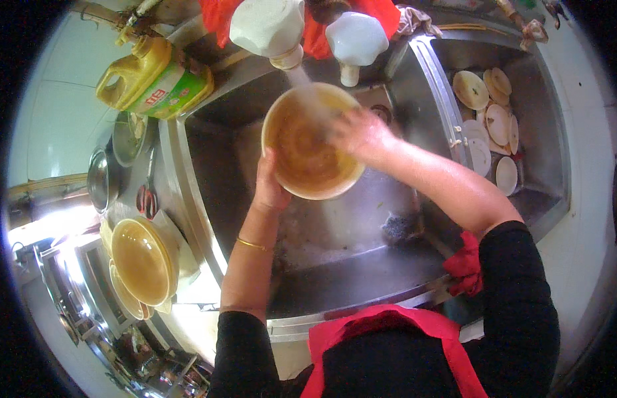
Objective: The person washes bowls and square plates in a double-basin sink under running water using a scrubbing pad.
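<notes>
A large yellow-brown bowl (308,164) is tilted beneath a running tap (287,58), and the water stream falls into it. My left hand (272,181) grips the bowl's near left rim, thumb on the inside. Over the bowl's right side is my right hand (360,132), its fingers blurred by motion and spray. Whether those fingers hold anything cannot be told. Below the bowl lies the steel sink basin (333,226), with a dark scouring pad (397,226) on its floor at the right.
A second basin (530,209) at right contains several small dishes (497,124). On the left ledge stand a yellow detergent jug (154,79), a metal bowl (102,179), a slotted utensil (148,199) and stacked yellow bowls (142,261). A red cloth (465,266) hangs at the sink's front edge.
</notes>
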Demonstrator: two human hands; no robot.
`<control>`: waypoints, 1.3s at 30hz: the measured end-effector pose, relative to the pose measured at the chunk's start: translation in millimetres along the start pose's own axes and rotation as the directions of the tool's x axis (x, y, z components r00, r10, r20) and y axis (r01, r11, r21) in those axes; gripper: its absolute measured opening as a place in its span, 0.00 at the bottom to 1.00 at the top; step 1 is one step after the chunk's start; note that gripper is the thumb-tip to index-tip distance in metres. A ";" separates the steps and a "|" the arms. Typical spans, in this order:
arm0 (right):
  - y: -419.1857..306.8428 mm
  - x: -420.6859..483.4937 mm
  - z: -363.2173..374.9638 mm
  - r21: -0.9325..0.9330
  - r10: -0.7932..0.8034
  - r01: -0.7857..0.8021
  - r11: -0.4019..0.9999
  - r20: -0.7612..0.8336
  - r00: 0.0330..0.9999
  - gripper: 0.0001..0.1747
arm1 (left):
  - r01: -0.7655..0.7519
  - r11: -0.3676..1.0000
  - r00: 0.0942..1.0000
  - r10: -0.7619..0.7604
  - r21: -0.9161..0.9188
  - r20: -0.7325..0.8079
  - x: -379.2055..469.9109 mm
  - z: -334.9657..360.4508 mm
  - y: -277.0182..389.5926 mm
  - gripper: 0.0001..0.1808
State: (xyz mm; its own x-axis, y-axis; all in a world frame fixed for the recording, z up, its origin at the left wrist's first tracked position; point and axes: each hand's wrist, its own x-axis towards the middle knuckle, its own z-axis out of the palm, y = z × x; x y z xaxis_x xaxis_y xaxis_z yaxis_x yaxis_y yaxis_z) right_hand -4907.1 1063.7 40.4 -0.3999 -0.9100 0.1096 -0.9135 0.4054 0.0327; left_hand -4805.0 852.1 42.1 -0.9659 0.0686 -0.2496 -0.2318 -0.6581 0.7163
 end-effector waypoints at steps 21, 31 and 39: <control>10.4 -50.9 -5.8 0.110 -0.249 0.291 0.950 -0.293 0.923 0.07 | 0.256 0.964 0.966 -0.258 -0.076 -0.015 4.8 5.1 5.9 0.40; 8.1 -48.8 20.5 0.048 -0.202 0.252 0.966 -0.466 0.862 0.18 | 0.151 0.989 0.988 -0.151 0.009 0.042 10.0 16.7 -3.0 0.38; -77.2 -5.4 -35.7 0.664 0.325 -0.313 0.679 0.110 0.939 0.15 | -0.245 0.967 0.885 0.254 0.075 -0.390 -5.3 56.5 -57.1 0.33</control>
State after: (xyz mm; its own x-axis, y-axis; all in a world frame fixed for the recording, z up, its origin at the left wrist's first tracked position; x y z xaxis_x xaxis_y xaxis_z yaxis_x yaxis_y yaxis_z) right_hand -4831.7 1040.4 72.7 -0.6808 -0.7325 0.0045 -0.5444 0.5019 -0.6721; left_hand -4793.1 931.8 39.4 -0.8690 -0.3988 -0.2928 0.0036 -0.5969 0.8023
